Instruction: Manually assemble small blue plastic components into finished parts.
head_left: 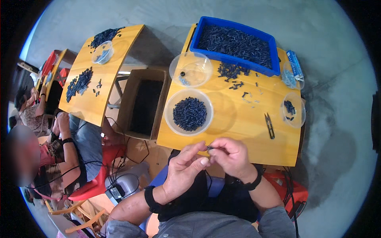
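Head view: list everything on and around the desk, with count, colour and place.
bin: one, blue, full of black parts, desk's far edge
big bowl: one, clear, black parts, near left
far bowl: one, clear, nearly empty, far left
right bowl: one, clear, few parts
snips: one, dark, right
loose parts: many, black, by bin
box: one, cardboard, left of desk
left hand: fingers pinch a small part
right hand: pinches it too

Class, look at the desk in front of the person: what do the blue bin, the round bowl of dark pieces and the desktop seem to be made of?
Blue bin: likely moulded plastic, an even, faintly glossy blue. Round bowl: clear thin plastic, since the desk shows through its rim. Desktop: wood or wood laminate, a smooth yellow surface with soft sheen; which one cannot be told.
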Tool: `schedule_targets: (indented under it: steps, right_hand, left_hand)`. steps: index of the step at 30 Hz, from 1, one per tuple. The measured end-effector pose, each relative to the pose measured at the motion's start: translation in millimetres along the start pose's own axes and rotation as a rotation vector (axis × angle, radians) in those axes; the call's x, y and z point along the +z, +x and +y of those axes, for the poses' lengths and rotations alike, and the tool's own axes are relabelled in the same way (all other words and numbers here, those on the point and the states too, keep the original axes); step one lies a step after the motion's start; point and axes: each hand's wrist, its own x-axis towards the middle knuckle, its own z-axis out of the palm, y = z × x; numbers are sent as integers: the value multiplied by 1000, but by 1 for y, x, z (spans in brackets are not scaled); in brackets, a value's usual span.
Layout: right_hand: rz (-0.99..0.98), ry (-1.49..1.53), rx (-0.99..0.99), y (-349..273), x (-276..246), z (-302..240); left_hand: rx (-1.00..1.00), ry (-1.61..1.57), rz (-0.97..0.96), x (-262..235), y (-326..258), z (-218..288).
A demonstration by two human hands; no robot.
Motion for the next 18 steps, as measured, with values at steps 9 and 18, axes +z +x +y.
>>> schedule_targets:
  steps: [9, 18]
  right_hand:
    - [97, -319, -257, 1, 31, 6]
    - [303, -787, -257, 32, -59, 21]
  left_hand:
    - [-198, -216, 243, -5, 0, 3]
    - [-269, -179, 197, -17, 12, 1]
